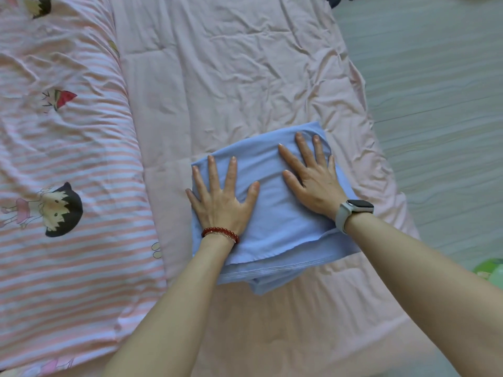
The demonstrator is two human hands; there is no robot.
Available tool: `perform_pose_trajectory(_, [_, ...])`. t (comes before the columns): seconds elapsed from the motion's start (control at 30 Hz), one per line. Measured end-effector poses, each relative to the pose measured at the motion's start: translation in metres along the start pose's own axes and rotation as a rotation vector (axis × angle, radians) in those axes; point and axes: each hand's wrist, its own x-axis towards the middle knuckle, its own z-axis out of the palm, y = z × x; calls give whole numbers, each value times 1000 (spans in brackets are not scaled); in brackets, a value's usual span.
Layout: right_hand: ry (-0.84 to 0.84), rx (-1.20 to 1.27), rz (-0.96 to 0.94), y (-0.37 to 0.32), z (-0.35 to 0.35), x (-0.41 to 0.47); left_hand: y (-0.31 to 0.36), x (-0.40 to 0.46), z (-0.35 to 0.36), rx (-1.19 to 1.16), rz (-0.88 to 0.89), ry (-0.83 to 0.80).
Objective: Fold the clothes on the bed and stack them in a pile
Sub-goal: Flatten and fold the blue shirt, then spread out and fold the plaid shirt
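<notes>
I am pressing my left hand (220, 198) and right hand (313, 172), fingers spread flat and gripping nothing, on the folded blue garment (275, 227); next probably calls for setting it aside as the pile's base.

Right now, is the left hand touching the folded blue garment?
Touching. The head view shows the left hand lying flat, fingers spread, pressed on top of the folded blue garment, no gap under the palm.
</notes>
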Motion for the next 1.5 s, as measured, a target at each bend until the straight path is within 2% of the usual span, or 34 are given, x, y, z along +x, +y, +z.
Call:
perform_pose_trajectory(0.13, [26,42,9,-10,-20,-11,-1,-5,-20,75,1,-70])
perform_pose_trajectory(0.3, [172,45,125,-29,-53,-51,1,-22,-62,131,76,-98])
perform_pose_trajectory(0.6, [430,220,410,-76,-95,-195,18,-113,-146,-89,309,-23])
perform_pose_trajectory(0.83, [548,256,596,-64,-106,-308,53,-175,-149,-112,462,-66])
perform_pose_trajectory(0.93, [531,252,678,-30,-100,-347,85,-191,-130,-49,521,-139])
perform_pose_trajectory(1.17, [261,266,845,115,-89,-411,198,-228,-43,108,586,-301])
perform_pose_trajectory(1.23, [208,268,843,168,-100,-425,240,-235,-17,173,581,-305])
perform_pose_trajectory(1.37, [174,272,813,269,-138,-449,328,-254,26,151,495,-311])
perform_pose_trajectory(1.5, [131,248,803,345,-172,-465,406,-272,58,140,506,-334])
